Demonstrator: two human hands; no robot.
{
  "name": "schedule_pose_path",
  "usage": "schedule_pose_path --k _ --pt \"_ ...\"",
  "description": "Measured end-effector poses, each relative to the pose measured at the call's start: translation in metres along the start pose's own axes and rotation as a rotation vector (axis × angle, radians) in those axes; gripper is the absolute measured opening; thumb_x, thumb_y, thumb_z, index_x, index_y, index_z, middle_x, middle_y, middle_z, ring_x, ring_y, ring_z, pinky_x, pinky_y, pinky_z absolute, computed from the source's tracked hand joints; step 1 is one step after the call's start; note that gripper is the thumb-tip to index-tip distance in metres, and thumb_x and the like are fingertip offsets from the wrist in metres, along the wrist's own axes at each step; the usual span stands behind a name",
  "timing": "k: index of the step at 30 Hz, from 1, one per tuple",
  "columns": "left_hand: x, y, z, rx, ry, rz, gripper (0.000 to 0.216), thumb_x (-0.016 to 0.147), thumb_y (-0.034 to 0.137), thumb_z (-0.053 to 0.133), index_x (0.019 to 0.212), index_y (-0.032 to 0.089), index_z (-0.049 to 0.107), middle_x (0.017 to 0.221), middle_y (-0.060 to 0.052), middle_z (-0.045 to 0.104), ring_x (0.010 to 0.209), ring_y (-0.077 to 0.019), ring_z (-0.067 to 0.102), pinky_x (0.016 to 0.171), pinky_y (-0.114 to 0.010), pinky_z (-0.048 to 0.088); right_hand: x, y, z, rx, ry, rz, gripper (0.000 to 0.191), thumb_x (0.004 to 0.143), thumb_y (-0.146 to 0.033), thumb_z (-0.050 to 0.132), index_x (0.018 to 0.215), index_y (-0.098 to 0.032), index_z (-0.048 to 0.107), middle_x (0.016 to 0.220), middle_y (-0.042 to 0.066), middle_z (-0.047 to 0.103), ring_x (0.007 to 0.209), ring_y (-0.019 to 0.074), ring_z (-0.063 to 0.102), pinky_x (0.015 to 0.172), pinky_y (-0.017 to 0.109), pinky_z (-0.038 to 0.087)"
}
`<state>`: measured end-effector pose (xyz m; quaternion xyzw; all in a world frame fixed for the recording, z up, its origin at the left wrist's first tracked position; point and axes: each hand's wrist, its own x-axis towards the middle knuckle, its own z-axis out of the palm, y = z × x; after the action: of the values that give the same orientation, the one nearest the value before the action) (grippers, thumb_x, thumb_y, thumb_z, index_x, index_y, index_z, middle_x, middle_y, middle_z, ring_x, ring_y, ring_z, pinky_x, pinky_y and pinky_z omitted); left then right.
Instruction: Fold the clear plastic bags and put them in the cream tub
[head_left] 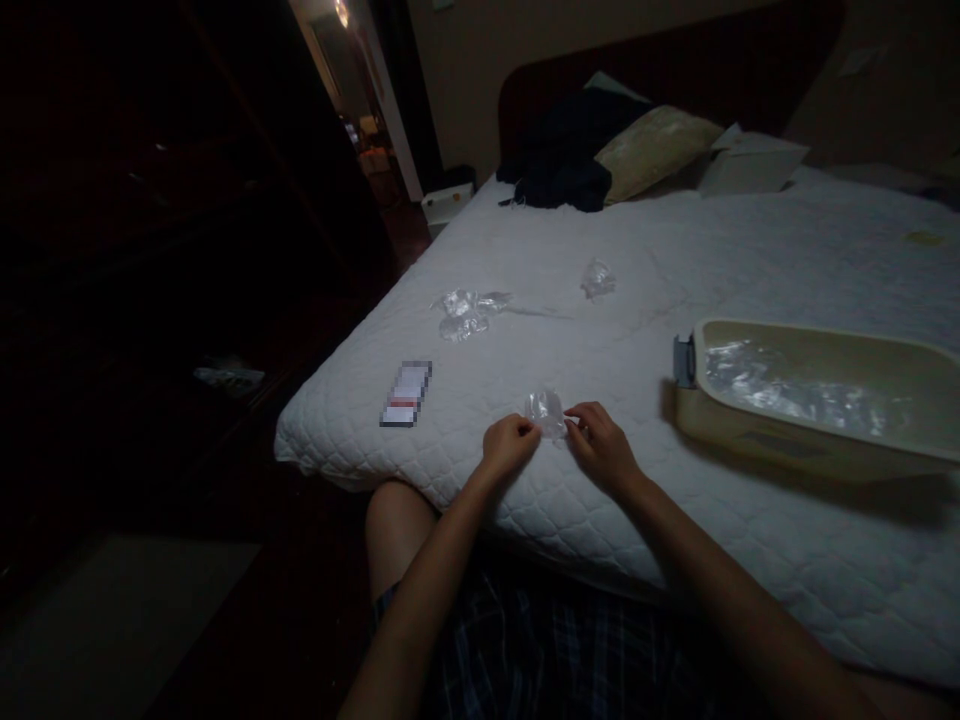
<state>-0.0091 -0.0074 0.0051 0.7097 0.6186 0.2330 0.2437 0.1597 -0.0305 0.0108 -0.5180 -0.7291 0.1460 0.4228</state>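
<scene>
A small clear plastic bag [545, 410] lies on the white quilted bed cover [517, 240], between my two hands. My left hand [512, 440] pinches its left edge with thumb and forefinger. On the opposite side, the thumb and forefinger of my right hand [596, 440] close on the bag's right edge. Farther back on the bed are a loose heap of clear plastic bags [463, 312] and one crumpled clear bag [598, 281]. To the right stands a beige plastic bin [795, 450] with more clear plastic inside.
A phone [406, 393], its screen blurred out, lies left of my hands. Dark clothing [562, 150], a beige pillow [656, 148] and a white box [754, 165] sit near the headboard [675, 70]. The bed's left edge drops to a dark floor.
</scene>
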Motion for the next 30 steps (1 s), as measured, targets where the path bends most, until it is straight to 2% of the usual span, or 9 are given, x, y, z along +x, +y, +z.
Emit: schedule_pose_path --k 3,9,13,15,17,19,21,25,30 --pt "0.001 -0.001 0.000 -0.035 0.008 0.003 0.026 0.074 0.039 0.049 0.071 0.020 0.066 0.069 -0.002 0.064 0.063 -0.0144 0.056 0.054 -0.024 0.033 0.008 -0.004 0.005 -0.030 -0.066 -0.079 0.022 0.085 -0.026 0.040 0.099 -0.020 0.056 0.094 0.008 0.055 0.080 0.0177 0.055 0.075 0.031 0.044" --pt "0.005 -0.005 -0.002 -0.155 -0.046 -0.020 0.023 0.069 0.038 0.055 0.067 0.018 0.066 0.064 -0.002 0.063 0.060 -0.0145 0.056 0.053 -0.023 0.035 0.018 0.016 0.023 0.031 -0.119 0.060 0.022 0.083 -0.028 0.042 0.095 -0.019 0.058 0.085 0.005 0.059 0.077 0.0165 0.055 0.070 0.030 0.044" --pt "0.008 -0.012 -0.002 -0.310 -0.103 -0.010 0.020 0.069 0.033 0.057 0.075 0.016 0.065 0.065 -0.001 0.062 0.060 -0.0118 0.055 0.056 -0.021 0.039 0.017 0.022 0.025 0.026 -0.145 0.039 0.020 0.084 -0.029 0.042 0.088 -0.020 0.060 0.083 0.004 0.058 0.077 0.0159 0.054 0.070 0.029 0.043" --pt "0.007 -0.014 -0.003 -0.350 -0.043 0.012 0.021 0.069 0.028 0.057 0.085 0.015 0.063 0.067 0.000 0.060 0.061 -0.0107 0.054 0.058 -0.021 0.041 0.016 0.021 0.024 0.022 -0.155 0.026 0.021 0.085 -0.029 0.041 0.087 -0.020 0.060 0.083 0.004 0.057 0.078 0.0157 0.054 0.071 0.028 0.042" --pt "0.002 -0.017 -0.007 -0.281 0.085 0.057 0.025 0.071 0.022 0.055 0.095 0.016 0.059 0.074 -0.001 0.059 0.065 -0.0110 0.054 0.063 -0.022 0.043 0.015 0.020 0.023 0.022 -0.159 0.024 0.022 0.085 -0.029 0.039 0.087 -0.020 0.059 0.083 0.004 0.057 0.078 0.0156 0.054 0.070 0.028 0.042" --pt "-0.004 -0.019 -0.013 -0.107 0.199 0.174 0.031 0.073 0.017 0.051 0.104 0.018 0.056 0.089 -0.005 0.059 0.078 -0.0139 0.056 0.071 -0.026 0.044 0.015 0.020 0.023 0.025 -0.159 0.024 0.023 0.086 -0.030 0.039 0.088 -0.020 0.059 0.082 0.004 0.057 0.077 0.0156 0.054 0.070 0.028 0.042" --pt "-0.007 -0.021 -0.018 0.097 0.244 0.365 0.036 0.076 0.014 0.049 0.111 0.020 0.052 0.110 -0.010 0.054 0.098 -0.0188 0.052 0.083 -0.033 0.042 0.015 0.021 0.023 0.034 -0.157 0.022 0.023 0.086 -0.031 0.038 0.088 -0.020 0.059 0.082 0.004 0.057 0.077 0.0158 0.054 0.069 0.028 0.042" --pt "0.000 -0.020 -0.026 0.374 0.151 0.711 0.043 0.079 0.011 0.047 0.121 0.020 0.045 0.132 -0.011 0.040 0.124 -0.0238 0.032 0.097 -0.042 0.032 0.015 0.021 0.023 0.048 -0.153 0.025 0.023 0.086 -0.031 0.038 0.087 -0.021 0.059 0.082 0.004 0.058 0.077 0.0163 0.054 0.071 0.030 0.043" --pt "0.013 -0.019 -0.021 0.399 0.014 0.881 0.039 0.082 0.011 0.043 0.120 0.016 0.044 0.129 -0.011 0.045 0.129 -0.0207 0.026 0.101 -0.042 0.029 0.014 0.020 0.023 0.086 -0.136 0.052 0.024 0.085 -0.032 0.038 0.086 -0.021 0.059 0.082 0.004 0.059 0.076 0.0161 0.055 0.070 0.030 0.043"
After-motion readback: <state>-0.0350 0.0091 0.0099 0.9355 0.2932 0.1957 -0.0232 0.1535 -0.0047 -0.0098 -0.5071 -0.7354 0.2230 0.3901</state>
